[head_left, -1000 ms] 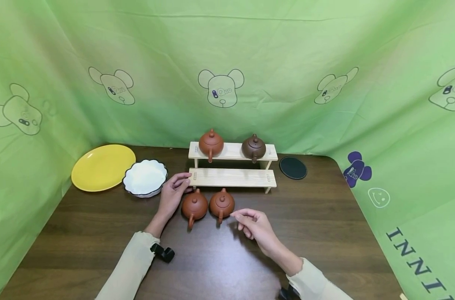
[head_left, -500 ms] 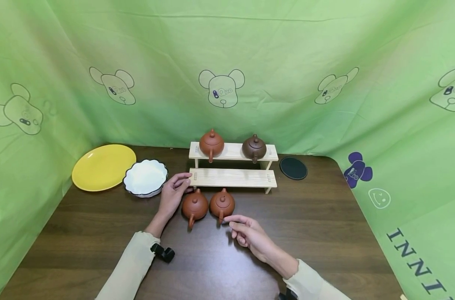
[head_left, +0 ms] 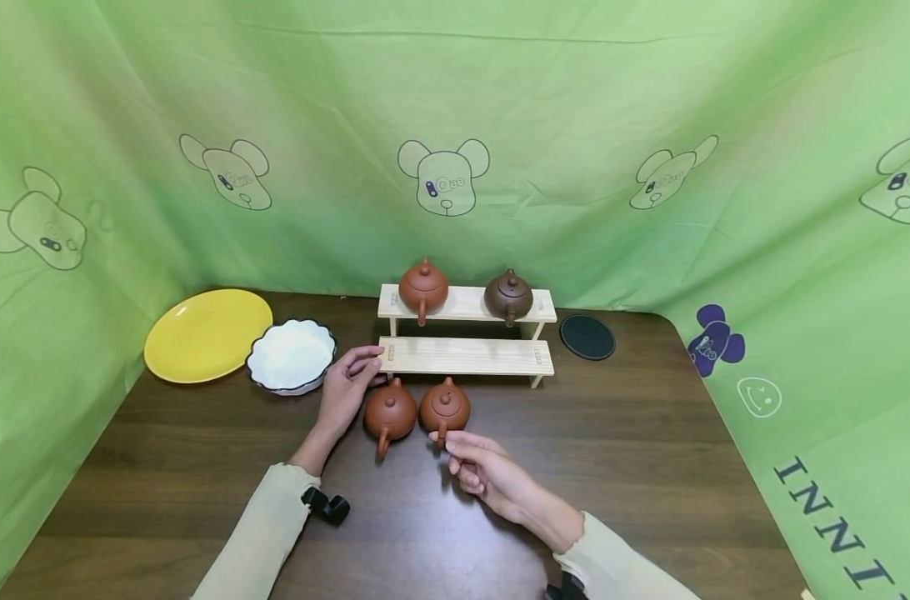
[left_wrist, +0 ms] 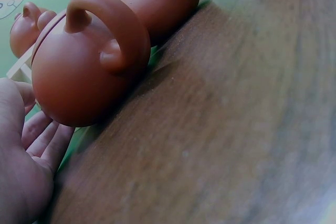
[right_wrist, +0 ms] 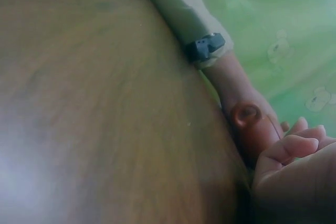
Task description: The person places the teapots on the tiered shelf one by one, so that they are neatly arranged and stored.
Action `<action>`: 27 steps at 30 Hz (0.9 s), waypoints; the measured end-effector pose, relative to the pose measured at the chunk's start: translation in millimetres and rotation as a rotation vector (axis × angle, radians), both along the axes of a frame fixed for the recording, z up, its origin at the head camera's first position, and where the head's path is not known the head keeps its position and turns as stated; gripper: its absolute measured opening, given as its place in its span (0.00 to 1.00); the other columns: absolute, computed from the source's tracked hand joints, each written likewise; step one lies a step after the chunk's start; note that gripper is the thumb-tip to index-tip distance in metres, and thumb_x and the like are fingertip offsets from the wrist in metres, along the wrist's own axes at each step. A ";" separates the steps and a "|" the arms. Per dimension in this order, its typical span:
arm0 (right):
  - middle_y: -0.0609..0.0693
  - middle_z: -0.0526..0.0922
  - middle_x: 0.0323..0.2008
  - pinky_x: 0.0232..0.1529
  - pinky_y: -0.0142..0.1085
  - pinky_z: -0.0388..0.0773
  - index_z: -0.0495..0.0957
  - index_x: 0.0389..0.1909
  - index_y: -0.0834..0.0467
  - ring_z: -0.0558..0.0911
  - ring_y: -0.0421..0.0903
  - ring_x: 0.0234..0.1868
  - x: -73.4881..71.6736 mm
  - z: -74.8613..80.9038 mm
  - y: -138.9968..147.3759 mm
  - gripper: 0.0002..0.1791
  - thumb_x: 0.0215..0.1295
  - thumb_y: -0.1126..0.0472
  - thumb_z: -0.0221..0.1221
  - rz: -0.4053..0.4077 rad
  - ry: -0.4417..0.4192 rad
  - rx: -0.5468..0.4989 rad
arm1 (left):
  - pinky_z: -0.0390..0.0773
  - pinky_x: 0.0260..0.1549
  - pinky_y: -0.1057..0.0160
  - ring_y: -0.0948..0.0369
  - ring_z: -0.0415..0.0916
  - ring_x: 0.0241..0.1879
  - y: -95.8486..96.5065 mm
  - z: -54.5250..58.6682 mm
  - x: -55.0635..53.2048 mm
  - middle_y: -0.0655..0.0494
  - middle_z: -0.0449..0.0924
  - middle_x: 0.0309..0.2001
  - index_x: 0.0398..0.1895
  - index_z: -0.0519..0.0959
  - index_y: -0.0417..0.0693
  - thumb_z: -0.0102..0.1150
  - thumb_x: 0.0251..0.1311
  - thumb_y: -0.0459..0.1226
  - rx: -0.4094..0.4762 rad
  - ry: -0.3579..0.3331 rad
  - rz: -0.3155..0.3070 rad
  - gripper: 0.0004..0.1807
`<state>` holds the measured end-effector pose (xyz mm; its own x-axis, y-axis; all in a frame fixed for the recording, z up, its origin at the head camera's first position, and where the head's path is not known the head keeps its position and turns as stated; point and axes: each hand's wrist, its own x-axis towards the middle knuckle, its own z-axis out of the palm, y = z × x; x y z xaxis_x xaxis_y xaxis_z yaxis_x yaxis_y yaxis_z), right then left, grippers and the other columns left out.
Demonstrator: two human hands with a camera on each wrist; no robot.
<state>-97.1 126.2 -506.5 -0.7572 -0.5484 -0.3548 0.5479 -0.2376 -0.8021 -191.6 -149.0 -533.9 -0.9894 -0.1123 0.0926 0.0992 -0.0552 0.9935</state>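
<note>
My left hand (head_left: 344, 387) holds the left end of the lower shelf of a two-tier wooden stand (head_left: 466, 356). Just in front of that shelf, two reddish-brown clay teapots, a left teapot (head_left: 390, 410) and a right teapot (head_left: 445, 407), stand side by side on the table with handles toward me. My right hand (head_left: 496, 479) pinches the right teapot's handle between thumb and index finger. The left wrist view shows the left teapot (left_wrist: 89, 72) large beside my left fingers. In the right wrist view, my curled right fingers partly cover a teapot (right_wrist: 257, 135).
The upper shelf bears another reddish teapot (head_left: 422, 287) and a dark brown teapot (head_left: 508, 294). Left of the stand are a scalloped white bowl (head_left: 291, 356) and a yellow plate (head_left: 207, 335). A black round coaster (head_left: 587, 337) lies to its right. Green cloth (head_left: 440, 92) hangs behind.
My right hand has moved left from beside the right teapot to its handle and taken hold of it. The left hand, the stand and the teapots have stayed put.
</note>
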 end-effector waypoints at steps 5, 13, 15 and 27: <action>0.39 0.80 0.26 0.18 0.20 0.60 0.87 0.60 0.57 0.66 0.29 0.18 0.1 -0.2 -3.9 0.13 0.86 0.62 0.56 -0.038 0.002 -0.005 | 0.93 0.46 0.66 0.68 0.89 0.43 0.2 -0.4 0.8 0.33 0.89 0.53 0.62 0.84 0.30 0.63 0.79 0.26 0.004 0.001 0.003 0.14; 0.39 0.79 0.23 0.17 0.20 0.59 0.91 0.45 0.53 0.64 0.29 0.16 -0.7 -3.5 -3.9 0.12 0.85 0.61 0.59 -0.134 0.033 0.062 | 0.93 0.46 0.67 0.69 0.89 0.43 0.1 -1.9 -0.6 0.36 0.90 0.52 0.62 0.83 0.28 0.63 0.79 0.27 0.000 0.011 0.005 0.14; 0.39 0.79 0.22 0.16 0.20 0.58 0.92 0.43 0.52 0.64 0.29 0.15 -1.3 -4.2 -3.7 0.12 0.84 0.63 0.59 -0.146 0.033 0.072 | 0.93 0.46 0.67 0.69 0.89 0.42 -0.2 -1.5 -0.5 0.35 0.90 0.52 0.62 0.83 0.28 0.62 0.79 0.27 -0.001 0.014 0.004 0.14; 0.40 0.80 0.21 0.15 0.19 0.57 0.93 0.42 0.55 0.63 0.28 0.15 2.0 -1.7 -2.2 0.10 0.79 0.66 0.63 -0.158 0.021 0.107 | 0.93 0.47 0.65 0.67 0.90 0.43 -0.3 1.1 0.7 0.31 0.88 0.54 0.62 0.83 0.30 0.63 0.79 0.26 0.001 -0.003 -0.002 0.14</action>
<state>-95.1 124.1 -508.2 -0.8387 -0.3819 -0.3882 0.4937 -0.2324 -0.8380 -190.9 -149.3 -532.8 -0.9899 -0.1101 0.0895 0.0962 -0.0569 0.9937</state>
